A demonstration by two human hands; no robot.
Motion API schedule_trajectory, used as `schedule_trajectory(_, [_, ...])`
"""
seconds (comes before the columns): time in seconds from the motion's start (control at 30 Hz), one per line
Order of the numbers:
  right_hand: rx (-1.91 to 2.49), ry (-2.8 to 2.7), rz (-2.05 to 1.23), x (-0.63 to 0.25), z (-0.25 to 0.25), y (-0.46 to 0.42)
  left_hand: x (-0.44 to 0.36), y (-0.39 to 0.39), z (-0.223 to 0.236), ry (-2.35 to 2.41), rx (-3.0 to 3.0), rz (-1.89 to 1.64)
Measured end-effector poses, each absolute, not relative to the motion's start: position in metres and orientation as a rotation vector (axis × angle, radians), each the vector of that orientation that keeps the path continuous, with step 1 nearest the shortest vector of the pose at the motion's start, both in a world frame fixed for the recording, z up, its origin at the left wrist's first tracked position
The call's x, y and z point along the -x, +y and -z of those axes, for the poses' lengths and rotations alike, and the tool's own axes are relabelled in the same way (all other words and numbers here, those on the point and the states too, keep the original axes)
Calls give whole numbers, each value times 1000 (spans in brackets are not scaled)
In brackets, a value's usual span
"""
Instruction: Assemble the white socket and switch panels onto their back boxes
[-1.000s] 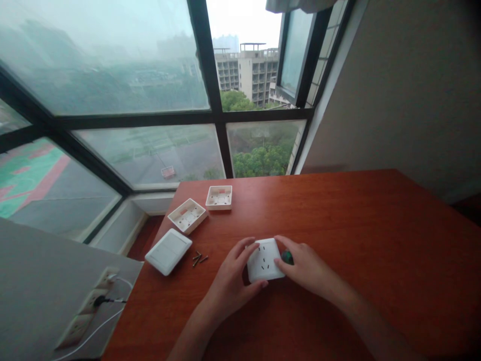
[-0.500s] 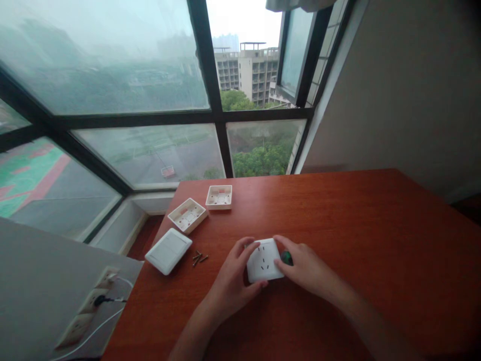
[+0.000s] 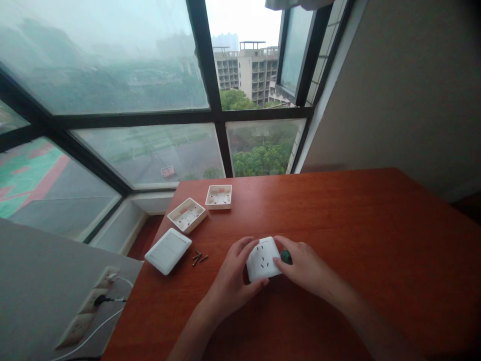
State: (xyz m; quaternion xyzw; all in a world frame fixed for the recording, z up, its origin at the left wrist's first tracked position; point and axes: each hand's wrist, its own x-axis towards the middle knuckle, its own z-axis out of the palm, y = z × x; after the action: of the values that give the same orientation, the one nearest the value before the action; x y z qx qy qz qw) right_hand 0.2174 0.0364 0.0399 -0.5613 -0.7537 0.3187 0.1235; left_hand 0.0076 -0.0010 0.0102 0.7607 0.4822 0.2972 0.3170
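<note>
A white wall socket (image 3: 263,261) with several slots in its face is held between both hands, low over the wooden table. My left hand (image 3: 236,273) grips its left side, thumb at the near edge and fingers along the far left corner. On the right side, my right hand (image 3: 300,263) pinches it, with the thumb on the face's right edge and the index finger at the far corner. A dark green rounded thing (image 3: 286,256), perhaps a screwdriver handle, shows by the right hand; the rest of it is hidden. The underside of the socket is out of sight.
Left of the hands lie several screws (image 3: 198,258) and a white switch or socket plate (image 3: 169,251). Two open white mounting boxes (image 3: 187,215) stand farther back on the wooden table (image 3: 338,215). Wall outlets with plugged-in cables (image 3: 90,301) sit beyond the left edge.
The socket has tilted and turned slightly between my hands, its right edge shifting a little left. Both hands keep their hold, and the things on the table stay in place.
</note>
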Motion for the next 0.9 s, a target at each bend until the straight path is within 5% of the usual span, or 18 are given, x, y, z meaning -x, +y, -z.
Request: schedule_trajectory(0.9, [1690, -2154, -923, -227, -36, 42, -16, -9, -13, 1366, -2039, -753])
